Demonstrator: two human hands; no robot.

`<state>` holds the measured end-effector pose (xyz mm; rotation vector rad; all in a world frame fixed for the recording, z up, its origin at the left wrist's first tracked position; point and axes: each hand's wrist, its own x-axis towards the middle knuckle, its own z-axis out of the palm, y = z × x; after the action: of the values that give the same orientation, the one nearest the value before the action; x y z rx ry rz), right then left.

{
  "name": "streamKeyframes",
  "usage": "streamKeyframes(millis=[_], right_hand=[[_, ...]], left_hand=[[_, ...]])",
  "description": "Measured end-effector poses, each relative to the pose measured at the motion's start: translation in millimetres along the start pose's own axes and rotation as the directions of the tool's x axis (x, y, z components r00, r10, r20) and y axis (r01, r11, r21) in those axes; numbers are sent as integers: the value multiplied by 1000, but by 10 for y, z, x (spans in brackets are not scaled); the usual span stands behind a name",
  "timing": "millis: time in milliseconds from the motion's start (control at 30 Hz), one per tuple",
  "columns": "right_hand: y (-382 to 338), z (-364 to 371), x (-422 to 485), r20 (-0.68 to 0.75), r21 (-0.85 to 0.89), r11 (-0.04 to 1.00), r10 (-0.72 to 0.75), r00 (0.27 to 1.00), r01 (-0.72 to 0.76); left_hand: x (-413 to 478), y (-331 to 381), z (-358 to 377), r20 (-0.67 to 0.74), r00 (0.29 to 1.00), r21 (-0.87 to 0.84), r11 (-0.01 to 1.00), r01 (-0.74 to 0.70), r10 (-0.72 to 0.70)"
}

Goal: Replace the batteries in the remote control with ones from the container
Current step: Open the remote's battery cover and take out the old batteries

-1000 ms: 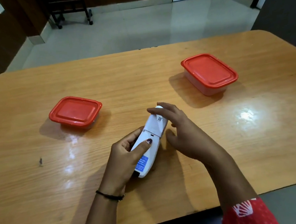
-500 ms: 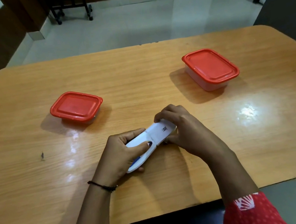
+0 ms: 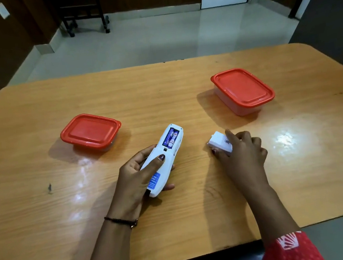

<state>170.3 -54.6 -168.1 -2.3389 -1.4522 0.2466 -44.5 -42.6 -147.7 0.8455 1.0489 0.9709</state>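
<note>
My left hand [image 3: 138, 175] grips a white remote control [image 3: 165, 157] that lies back side up on the wooden table [image 3: 49, 215]. Its battery bay is uncovered and two batteries [image 3: 171, 139] show inside. To the right, my right hand [image 3: 242, 152] holds the white battery cover [image 3: 220, 143] low against the tabletop. Two lidded containers stand behind: a shallow one with a red lid [image 3: 90, 131] at the left and a taller clear one with a red lid [image 3: 243, 89] at the right. Both lids are closed, so their contents are hidden.
A small dark mark [image 3: 50, 187] sits on the table at the left. The table's near edge [image 3: 199, 255] runs just below my forearms. Beyond the far edge lie a tiled floor and a wheeled dark stand [image 3: 84, 14].
The battery cover has come off the remote. My right hand carried it away to the right and down to the table, exposing the batteries. My left hand kept hold of the remote.
</note>
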Motion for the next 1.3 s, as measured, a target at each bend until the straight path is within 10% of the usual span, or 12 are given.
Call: streamKeyframes(millis=[233,433,767,1033,1300], right_hand=[[-239,-49,-33,-182,497,821,-217,959,280],[-408,-68,-104,151,844,536,-241,959,1],[-503,2,-265,423,904,115,-81,903,-413],[-434,49,-470,311,808,549,-91,946,-213],[-329,-8,-424,435,669,721,-180,882,-183]], left_hand=[[7,-37,85,61,998,-3,1000,26,-25],[-49,46,-102,232,966,-99,985,141,-115],[57,61,4,64,997,-493,868,65,-38],[141,-167,280,-33,994,96,990,-102,105],[11,-203,30,112,988,317,938,-137,106]])
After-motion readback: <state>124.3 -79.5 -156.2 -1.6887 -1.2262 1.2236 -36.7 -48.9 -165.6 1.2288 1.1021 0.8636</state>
